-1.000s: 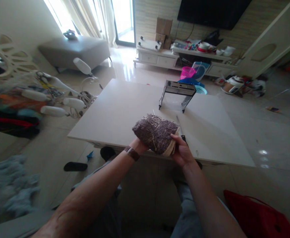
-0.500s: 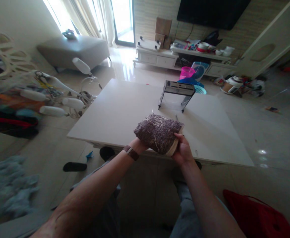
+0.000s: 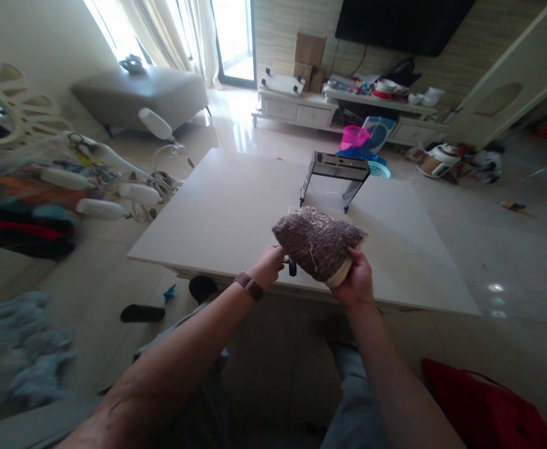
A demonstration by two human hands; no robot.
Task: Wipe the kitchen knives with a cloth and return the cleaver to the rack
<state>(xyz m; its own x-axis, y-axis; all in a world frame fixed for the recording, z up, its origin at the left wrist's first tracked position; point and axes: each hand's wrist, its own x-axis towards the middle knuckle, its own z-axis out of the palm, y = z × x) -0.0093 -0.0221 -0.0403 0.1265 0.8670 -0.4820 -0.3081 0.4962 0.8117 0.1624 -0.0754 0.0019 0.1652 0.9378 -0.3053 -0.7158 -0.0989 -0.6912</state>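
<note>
My right hand is closed on the right edge of a fuzzy brown-grey fabric piece. Pale loose threads lie over its top, and a cream band runs along its lower right side. It is held tilted above the near half of the white table. My left hand, with a brown watch strap on the wrist, is closed just left of the fabric. Its fingertips are beside a small black object; whether they grip it or something thin I cannot tell. The fabric's underside is hidden.
A small grey metal-topped frame stands on the table beyond the fabric. Behind it are a pink basket and a light-blue basket. White lamp arms reach toward the table's left side. A red bag lies at lower right.
The fabric has moved right and slightly up with my right hand. My left hand has come off the fabric and now shows closed at its left, with the small black object visible beside it.
</note>
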